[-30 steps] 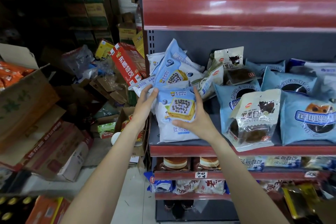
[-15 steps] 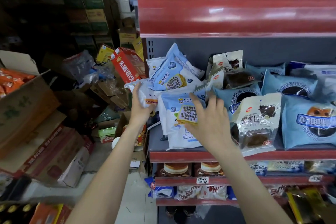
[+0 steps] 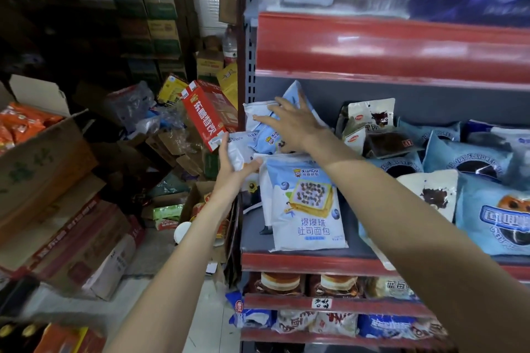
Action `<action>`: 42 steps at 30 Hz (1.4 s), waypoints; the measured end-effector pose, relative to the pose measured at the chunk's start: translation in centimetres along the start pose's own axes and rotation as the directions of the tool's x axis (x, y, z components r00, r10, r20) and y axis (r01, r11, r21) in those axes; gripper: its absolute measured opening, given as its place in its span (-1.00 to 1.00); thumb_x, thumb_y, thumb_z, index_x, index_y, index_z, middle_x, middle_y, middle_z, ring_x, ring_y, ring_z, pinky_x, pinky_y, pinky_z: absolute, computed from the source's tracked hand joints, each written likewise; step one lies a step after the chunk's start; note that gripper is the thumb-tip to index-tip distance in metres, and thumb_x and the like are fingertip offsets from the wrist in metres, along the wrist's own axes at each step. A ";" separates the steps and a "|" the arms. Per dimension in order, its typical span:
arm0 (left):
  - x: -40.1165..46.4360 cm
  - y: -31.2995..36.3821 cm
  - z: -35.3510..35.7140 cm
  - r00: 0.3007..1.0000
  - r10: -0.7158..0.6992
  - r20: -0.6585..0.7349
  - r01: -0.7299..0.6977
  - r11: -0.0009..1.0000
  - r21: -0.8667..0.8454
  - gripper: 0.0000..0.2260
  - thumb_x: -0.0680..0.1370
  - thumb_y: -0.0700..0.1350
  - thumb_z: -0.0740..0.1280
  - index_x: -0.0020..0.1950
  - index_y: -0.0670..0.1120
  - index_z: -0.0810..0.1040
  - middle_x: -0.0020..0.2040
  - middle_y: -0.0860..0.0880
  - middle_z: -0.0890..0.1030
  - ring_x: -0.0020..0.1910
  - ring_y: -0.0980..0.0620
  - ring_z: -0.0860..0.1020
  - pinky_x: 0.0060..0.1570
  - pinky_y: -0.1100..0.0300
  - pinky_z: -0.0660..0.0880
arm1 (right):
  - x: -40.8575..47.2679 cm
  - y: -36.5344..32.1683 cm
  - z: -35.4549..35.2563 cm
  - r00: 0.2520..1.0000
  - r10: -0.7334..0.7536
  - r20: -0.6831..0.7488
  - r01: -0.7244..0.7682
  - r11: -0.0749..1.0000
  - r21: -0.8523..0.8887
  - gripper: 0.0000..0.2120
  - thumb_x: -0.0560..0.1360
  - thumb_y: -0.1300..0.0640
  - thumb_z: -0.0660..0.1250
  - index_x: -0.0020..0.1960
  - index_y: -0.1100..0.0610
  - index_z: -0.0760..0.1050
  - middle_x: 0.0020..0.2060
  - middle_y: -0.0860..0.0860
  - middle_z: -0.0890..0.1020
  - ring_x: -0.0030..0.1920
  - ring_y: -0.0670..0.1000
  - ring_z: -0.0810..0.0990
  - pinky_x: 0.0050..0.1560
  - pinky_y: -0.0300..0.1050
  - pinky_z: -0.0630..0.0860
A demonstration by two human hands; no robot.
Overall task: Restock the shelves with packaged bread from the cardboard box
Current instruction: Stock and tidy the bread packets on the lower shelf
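Two hands at left end of middle shelf (image 3: 301, 262), both on packaged bread. Left hand (image 3: 231, 165): fingers and thumb curled round lower edge of a white bread packet (image 3: 239, 149) at the shelf's outer corner, packet gripped and tilted. Right hand (image 3: 289, 123): fingers straight and spread, palm down, pressing flat on upper pale-blue bread packet (image 3: 265, 137) leaning against the shelf back; nothing pinched. Front pale-blue bread packet (image 3: 304, 203), blueberry toast print, standing upright just below right wrist, base on shelf floor near red front lip; neither hand touching it as far as visible.

Shelf contents, right of the hands: clear-window dark cake bags (image 3: 372, 129) propped at back, darker blue bags (image 3: 470, 160) further right, partly behind right forearm. Lower shelf (image 3: 329, 302): clear tubs of layered cake (image 3: 281, 282) in a row; more wrapped packets on tier beneath. Upper shelf (image 3: 387, 46): blurred bags, print unreadable.

Left of shelving: open cardboard box (image 3: 40, 157) holding orange packets (image 3: 20, 123), contents only partly visible. Red carton (image 3: 206, 120) tilted among loose boxes and plastic wrap. Stacked green cartons (image 3: 149, 8) against back wall.
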State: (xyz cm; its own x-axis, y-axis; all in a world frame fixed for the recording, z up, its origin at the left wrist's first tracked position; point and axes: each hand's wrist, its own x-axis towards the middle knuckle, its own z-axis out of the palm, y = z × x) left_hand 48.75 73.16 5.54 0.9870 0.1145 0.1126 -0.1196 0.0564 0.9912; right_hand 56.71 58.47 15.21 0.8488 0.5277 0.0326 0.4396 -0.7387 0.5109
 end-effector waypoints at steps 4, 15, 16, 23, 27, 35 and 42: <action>-0.2 0.6 -0.1 0.997 0.034 0.064 -0.040 0.994 0.099 -0.11 0.45 -0.13 0.46 0.55 0.17 -0.09 0.53 0.17 -0.01 0.30 0.29 0.11 0.05 0.36 0.39 | -2.1 0.3 1.7 0.976 0.102 -0.192 -0.107 0.994 -0.017 -0.34 0.48 -0.06 0.36 0.50 -0.11 0.16 0.33 0.09 0.41 0.37 0.16 0.31 0.37 0.45 -0.08; 1.8 0.3 0.7 0.992 0.119 0.039 -0.120 0.992 0.028 -0.35 0.51 -0.49 0.16 0.49 0.02 0.17 0.34 0.14 0.30 0.29 0.21 0.39 0.15 0.34 0.44 | -8.3 1.0 5.5 0.764 0.414 -0.495 -0.398 0.906 0.144 -0.25 0.11 -0.11 0.61 0.26 -0.03 0.49 0.01 0.04 0.60 0.02 0.16 0.56 0.19 0.49 0.29; 2.0 0.3 1.0 0.988 0.150 0.028 -0.151 0.988 0.037 -0.36 0.50 -0.51 0.14 0.47 0.00 0.19 0.33 0.16 0.31 0.24 0.33 0.41 0.11 0.39 0.44 | -8.5 0.9 5.7 0.758 0.421 -0.499 -0.401 0.903 0.153 -0.25 0.11 -0.07 0.62 0.26 -0.02 0.50 0.02 0.05 0.60 0.03 0.16 0.55 0.20 0.50 0.28; 5.6 -0.7 0.6 0.941 0.316 0.123 -0.339 0.888 0.309 -0.30 0.48 -0.39 0.33 0.50 0.00 0.11 0.48 -0.03 0.20 0.42 0.09 0.19 0.45 0.13 0.16 | -8.3 0.5 6.5 0.705 0.448 -0.550 -0.450 0.882 0.141 -0.28 0.10 0.11 0.62 0.23 -0.04 0.51 0.00 0.03 0.58 0.02 0.15 0.53 0.21 0.48 0.31; 6.4 -1.9 0.8 0.956 0.288 0.063 -0.261 0.725 0.638 -0.09 0.40 -0.36 0.43 0.54 0.17 0.02 0.33 -0.13 0.32 0.19 -0.16 0.44 0.13 -0.10 0.49 | -8.1 0.6 7.0 0.682 0.428 -0.593 -0.437 0.889 0.139 -0.25 0.08 0.07 0.63 0.24 -0.06 0.50 0.01 0.03 0.59 0.03 0.15 0.55 0.21 0.44 0.32; 7.9 0.3 3.3 0.930 0.367 -0.001 -0.240 0.608 0.757 -0.15 0.45 -0.28 0.45 0.54 0.18 0.03 0.34 -0.17 0.26 0.19 -0.23 0.43 -0.15 0.10 0.38 | -8.2 1.3 7.1 0.648 0.437 -0.624 -0.416 0.889 0.191 -0.23 0.13 0.14 0.58 0.30 -0.04 0.41 0.03 0.07 0.58 0.05 0.18 0.55 0.22 0.49 0.25; 5.4 0.1 1.8 0.935 0.355 -0.027 -0.294 0.814 0.501 -0.40 0.55 -0.26 0.30 0.50 0.11 0.17 0.45 -0.21 0.14 0.42 -0.13 0.24 0.29 0.12 0.31 | -8.1 2.3 6.5 0.650 0.429 -0.627 -0.379 0.898 0.222 -0.23 0.12 0.01 0.62 0.29 -0.03 0.46 0.01 0.05 0.59 0.06 0.16 0.57 0.16 0.48 0.33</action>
State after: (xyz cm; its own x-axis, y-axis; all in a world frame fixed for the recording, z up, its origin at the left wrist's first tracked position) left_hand 54.28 71.96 6.39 0.8771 0.1541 0.4550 -0.3340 -0.4852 0.8081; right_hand 52.73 49.78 10.54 0.5560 0.2892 0.7792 0.1385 -0.9567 0.2562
